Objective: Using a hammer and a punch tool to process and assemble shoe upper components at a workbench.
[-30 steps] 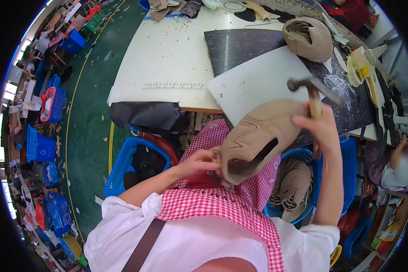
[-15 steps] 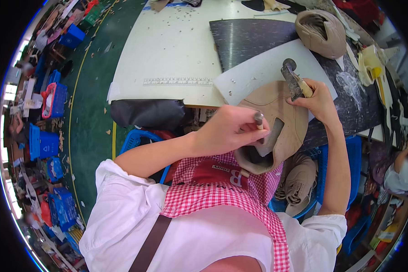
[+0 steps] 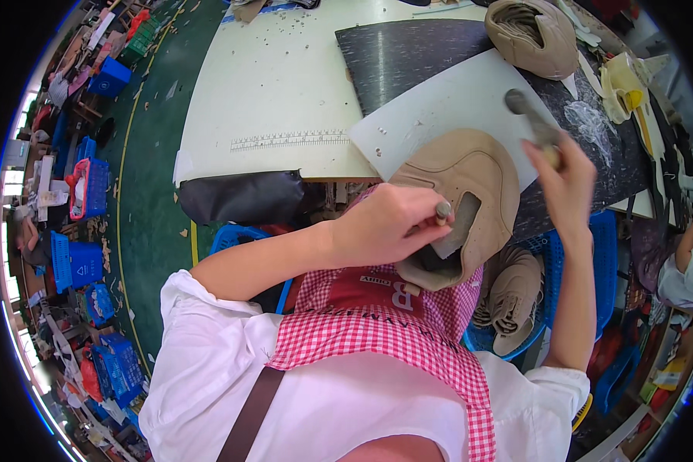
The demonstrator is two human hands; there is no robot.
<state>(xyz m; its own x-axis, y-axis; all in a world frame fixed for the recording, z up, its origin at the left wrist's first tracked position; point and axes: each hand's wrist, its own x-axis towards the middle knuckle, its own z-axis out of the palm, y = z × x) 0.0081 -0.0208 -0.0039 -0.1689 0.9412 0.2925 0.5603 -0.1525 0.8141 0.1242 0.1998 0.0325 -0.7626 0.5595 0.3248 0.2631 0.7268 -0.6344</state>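
My left hand [image 3: 389, 225] is closed around a short metal punch [image 3: 443, 209], its round top showing above my fingers; its tip is hidden. Beneath that hand lies a beige shoe upper [image 3: 481, 165], partly on the white board and partly over the table's near edge. A grey piece [image 3: 463, 225] shows through its slot-shaped opening. To the right, my right hand [image 3: 568, 181] grips a hammer [image 3: 535, 119], raised and blurred by motion. The hammer's round head is up and left of my hand, apart from the punch.
A white board [image 3: 439, 100] lies over a dark speckled sheet [image 3: 408, 54] on the white table [image 3: 269, 92]. Another beige upper [image 3: 535, 38] sits at the far right. More uppers [image 3: 512, 296] fill a blue basket [image 3: 550, 269] below. A black roll [image 3: 239, 196] lies along the front edge.
My right hand and the hammer have swung to the right, away from the upper. My left hand keeps its hold on the punch. The whole view has shifted slightly.
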